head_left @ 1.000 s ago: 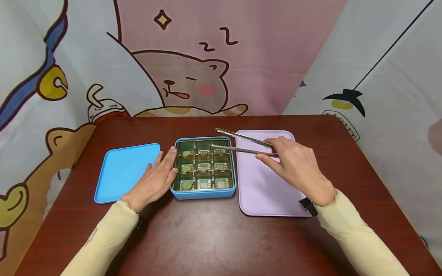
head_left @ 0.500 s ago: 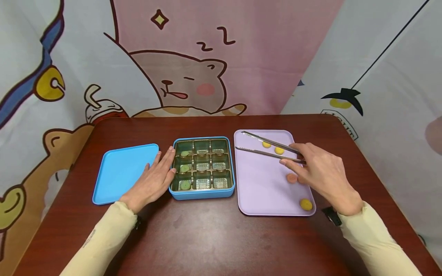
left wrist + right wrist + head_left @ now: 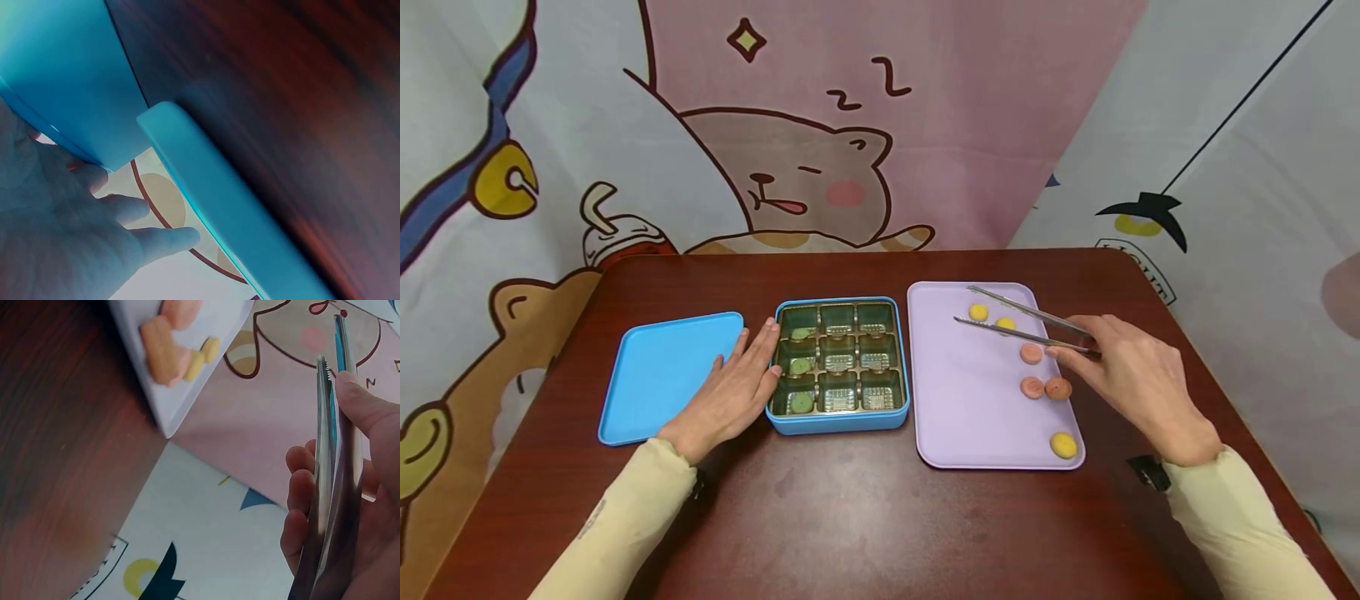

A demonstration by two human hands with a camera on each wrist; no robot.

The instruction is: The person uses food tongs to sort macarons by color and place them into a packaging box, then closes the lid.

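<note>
I am taking the blue compartment box (image 3: pixel 838 364) as my landmark on the table (image 3: pixel 865 517). Nearest to me, at the box's right, the lilac tray (image 3: pixel 970 400) is lying flat, and a yellow piece (image 3: pixel 1062 444) is sitting in its near right corner. Just beyond that piece I am seeing two pinkish pieces (image 3: pixel 1045 388) lying side by side and touching, with a third pinkish piece (image 3: pixel 1032 353) a little farther back.

My left hand (image 3: pixel 733 392) is resting flat, fingers straight and relaxed, with its fingertips against the box's left wall and its heel on the table; it is holding nothing. To the left of the box, just beside that hand, the blue lid (image 3: pixel 666 375) is lying flat.

Inside the box, three green pieces (image 3: pixel 802 367) are filling the left column, one in each compartment; the other compartments are showing only their gold liner.

My right hand (image 3: pixel 1138 379) is hovering over the tray's right edge, well to the right of the box, fingers and thumb curled round the metal tongs (image 3: pixel 1026 325). The tongs are pointing toward the box with their arms slightly apart and nothing between their tips. Under those tips, at the tray's far end, two yellow pieces (image 3: pixel 978 312) are lying near each other.
</note>
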